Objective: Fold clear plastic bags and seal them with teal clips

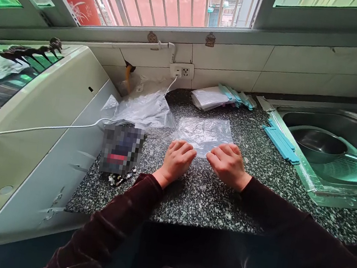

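Note:
A clear plastic bag [204,133] lies flat on the speckled granite counter [209,197] in front of me. My left hand [177,160] rests on the counter at the bag's near left corner, fingers curled under. My right hand [227,164] rests at the bag's near right edge, fingers also curled, their tips touching the plastic. What the fingers pinch, if anything, is hidden beneath them. Both sleeves are dark maroon.
A crumpled clear bag [145,109] and a blurred dark object [121,149] lie to the left beside a white appliance [30,138] with a cable. A stack of bags [209,97] and blue clips [281,142] sit behind; a sink [339,153] with bowl and colander is right.

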{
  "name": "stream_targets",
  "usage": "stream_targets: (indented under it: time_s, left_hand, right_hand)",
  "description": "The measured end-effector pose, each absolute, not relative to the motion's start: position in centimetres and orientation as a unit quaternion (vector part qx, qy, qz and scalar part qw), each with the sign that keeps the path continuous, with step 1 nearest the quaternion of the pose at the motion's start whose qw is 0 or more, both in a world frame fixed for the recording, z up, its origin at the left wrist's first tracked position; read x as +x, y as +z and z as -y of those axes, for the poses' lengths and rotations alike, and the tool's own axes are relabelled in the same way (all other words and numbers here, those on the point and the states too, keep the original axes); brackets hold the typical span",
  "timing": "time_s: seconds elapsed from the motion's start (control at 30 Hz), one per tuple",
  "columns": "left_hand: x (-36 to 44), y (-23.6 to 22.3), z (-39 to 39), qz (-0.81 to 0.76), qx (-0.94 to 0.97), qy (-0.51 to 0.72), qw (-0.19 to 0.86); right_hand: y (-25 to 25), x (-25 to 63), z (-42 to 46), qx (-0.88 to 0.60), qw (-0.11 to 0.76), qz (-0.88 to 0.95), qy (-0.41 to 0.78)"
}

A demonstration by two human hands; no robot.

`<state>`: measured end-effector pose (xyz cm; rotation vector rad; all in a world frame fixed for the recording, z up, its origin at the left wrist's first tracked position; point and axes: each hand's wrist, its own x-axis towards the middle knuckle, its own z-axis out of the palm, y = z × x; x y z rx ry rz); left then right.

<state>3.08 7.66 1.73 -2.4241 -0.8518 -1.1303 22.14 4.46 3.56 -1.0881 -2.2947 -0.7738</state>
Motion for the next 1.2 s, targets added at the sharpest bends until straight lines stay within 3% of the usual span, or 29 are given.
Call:
stream_targets:
  time_s: [1.2]
  left_hand:
    - [2.2, 1.3, -7.6, 0.289, -0.857, -0.412, 0.106]
  right_hand:
    - [4.3, 23.1, -4.2, -0.392, 0.28, 0.833, -0.272]
